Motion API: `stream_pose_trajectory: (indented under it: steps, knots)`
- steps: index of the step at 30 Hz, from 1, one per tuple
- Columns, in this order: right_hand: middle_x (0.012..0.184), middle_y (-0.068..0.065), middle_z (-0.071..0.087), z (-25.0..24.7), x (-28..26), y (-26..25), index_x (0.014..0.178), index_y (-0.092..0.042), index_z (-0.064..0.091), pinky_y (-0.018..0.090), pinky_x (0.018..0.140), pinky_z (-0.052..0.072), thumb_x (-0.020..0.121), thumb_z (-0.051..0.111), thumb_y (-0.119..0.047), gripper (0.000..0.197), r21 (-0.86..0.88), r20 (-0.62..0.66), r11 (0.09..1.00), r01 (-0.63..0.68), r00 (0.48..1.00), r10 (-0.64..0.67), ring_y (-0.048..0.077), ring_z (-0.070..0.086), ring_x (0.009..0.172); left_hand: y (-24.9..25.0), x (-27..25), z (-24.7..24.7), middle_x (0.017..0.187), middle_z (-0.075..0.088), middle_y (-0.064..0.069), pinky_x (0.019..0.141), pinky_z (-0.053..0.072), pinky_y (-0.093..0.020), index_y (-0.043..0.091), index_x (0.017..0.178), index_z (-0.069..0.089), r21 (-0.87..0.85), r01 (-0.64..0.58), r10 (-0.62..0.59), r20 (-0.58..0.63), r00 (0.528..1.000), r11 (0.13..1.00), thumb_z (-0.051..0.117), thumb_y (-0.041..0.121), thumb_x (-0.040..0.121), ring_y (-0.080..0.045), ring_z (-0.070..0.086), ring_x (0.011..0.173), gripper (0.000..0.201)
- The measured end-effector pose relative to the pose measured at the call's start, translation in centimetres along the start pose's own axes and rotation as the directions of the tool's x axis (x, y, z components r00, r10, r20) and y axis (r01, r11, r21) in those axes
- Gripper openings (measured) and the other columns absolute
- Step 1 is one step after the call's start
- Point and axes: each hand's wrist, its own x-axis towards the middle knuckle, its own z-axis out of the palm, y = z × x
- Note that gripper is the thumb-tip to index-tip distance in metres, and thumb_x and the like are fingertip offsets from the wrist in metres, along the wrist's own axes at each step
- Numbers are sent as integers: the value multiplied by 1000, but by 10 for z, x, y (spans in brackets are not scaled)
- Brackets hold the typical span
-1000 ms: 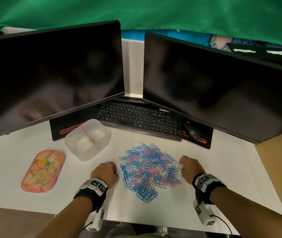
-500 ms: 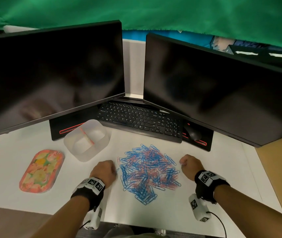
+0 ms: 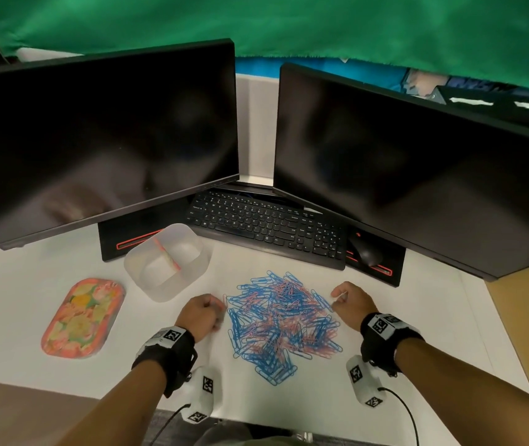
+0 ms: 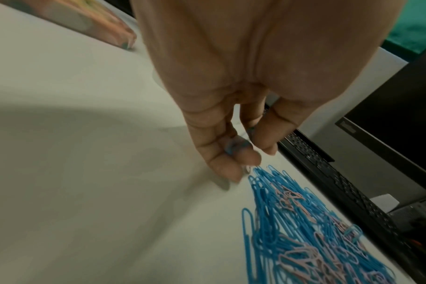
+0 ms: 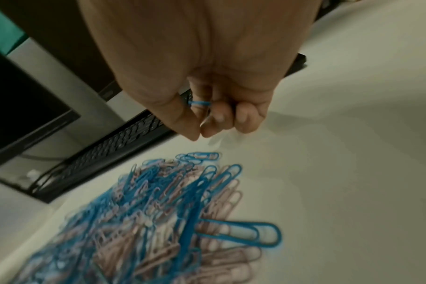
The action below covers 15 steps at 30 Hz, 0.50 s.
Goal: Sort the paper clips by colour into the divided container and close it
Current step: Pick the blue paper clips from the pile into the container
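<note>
A mixed pile of blue and pink paper clips lies on the white desk in front of me. The translucent divided container stands open to the pile's back left, with a pink divider across it. Its floral lid lies flat further left. My left hand is at the pile's left edge; in the left wrist view its curled fingers hold blue clips. My right hand is at the pile's right edge, pinching a blue clip in curled fingers.
Two dark monitors overhang the back of the desk. A black keyboard and a mouse sit just behind the pile. The desk's right edge meets a brown surface.
Both hands have shifted slightly forward along the sides of the pile, with their fingers still curled. The pile, container and lid have not moved.
</note>
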Motion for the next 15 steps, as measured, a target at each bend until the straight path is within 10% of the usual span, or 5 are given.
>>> stream_pose_trajectory:
  steps: [15]
  knots:
    - [105, 12, 62, 7, -1, -4, 95, -14, 59, 32, 76, 53, 79, 56, 4, 24, -158, -46, 987, -13, 999, 5, 28, 60, 92, -8, -8, 15, 73, 62, 8, 58, 38, -20, 25, 71, 60, 598, -70, 82, 7, 997, 798, 77, 33, 70, -11, 57, 70, 18]
